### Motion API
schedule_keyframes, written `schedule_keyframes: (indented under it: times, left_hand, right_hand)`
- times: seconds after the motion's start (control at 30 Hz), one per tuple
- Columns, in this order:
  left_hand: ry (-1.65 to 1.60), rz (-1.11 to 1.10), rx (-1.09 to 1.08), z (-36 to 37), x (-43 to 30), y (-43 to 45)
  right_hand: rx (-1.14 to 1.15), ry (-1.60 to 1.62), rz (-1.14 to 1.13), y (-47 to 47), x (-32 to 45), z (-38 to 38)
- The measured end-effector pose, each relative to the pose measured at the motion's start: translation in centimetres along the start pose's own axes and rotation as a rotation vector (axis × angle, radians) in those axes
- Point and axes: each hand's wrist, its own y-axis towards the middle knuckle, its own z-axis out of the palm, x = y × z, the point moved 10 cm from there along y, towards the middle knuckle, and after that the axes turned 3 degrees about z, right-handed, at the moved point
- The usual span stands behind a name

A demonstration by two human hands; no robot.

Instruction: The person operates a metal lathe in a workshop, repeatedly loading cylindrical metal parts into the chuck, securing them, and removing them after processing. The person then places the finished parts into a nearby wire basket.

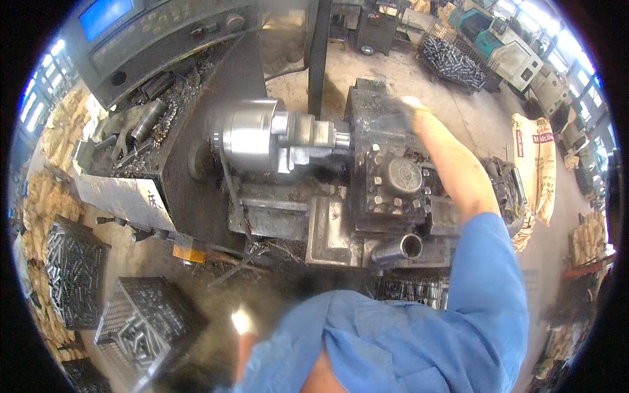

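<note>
My right hand [410, 105], gloved and blurred, reaches over the far side of the lathe's dark, grimy carriage; its fingers and anything in them cannot be made out. My left hand [242, 320], in a pale glove, hangs low beside my body, too overexposed to show its fingers. Left of the carriage is the steel lathe chuck [249, 135], its jaws [304, 130] facing a short bright metal piece [342, 139]. Nearer me, a tool post with square-headed bolts and a round embossed cap [405, 175] sits on the carriage. A short metal tube [411, 246] lies at the near edge.
A control panel [162, 29] with a lit screen stands at upper left. Metal chips and parts fill the tray [118, 172] below it. Crates of metal tubes [140, 339] stand on the floor at lower left. A wire basket [454, 61] and a printed sack [534, 162] are at right.
</note>
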Motion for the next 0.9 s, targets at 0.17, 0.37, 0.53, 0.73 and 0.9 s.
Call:
schedule_keyframes:
  times: [0.17,0.37,0.53,0.73,0.9]
  left_hand:
    - [-0.750,-0.376,-0.258,-2.2,-1.4,-1.9]
    - [-0.577,0.065,-0.234,-9.3,-18.4,3.9]
    - [-0.544,0.365,-0.076,-12.1,-26.7,3.5]
    - [0.003,0.774,-0.522,-21.8,-39.9,4.7]
    - [0.027,1.072,-0.842,-29.4,-53.6,12.0]
  right_hand:
    - [-0.396,-0.444,-0.328,2.2,4.8,-10.3]
    - [0.436,-1.353,-0.394,1.0,-2.3,10.8]
    - [0.416,-1.738,-0.537,4.2,-3.0,8.3]
    - [-0.479,-1.599,-0.731,0.7,11.2,-0.2]
    - [0.630,-1.537,-0.579,-3.1,-2.6,16.9]
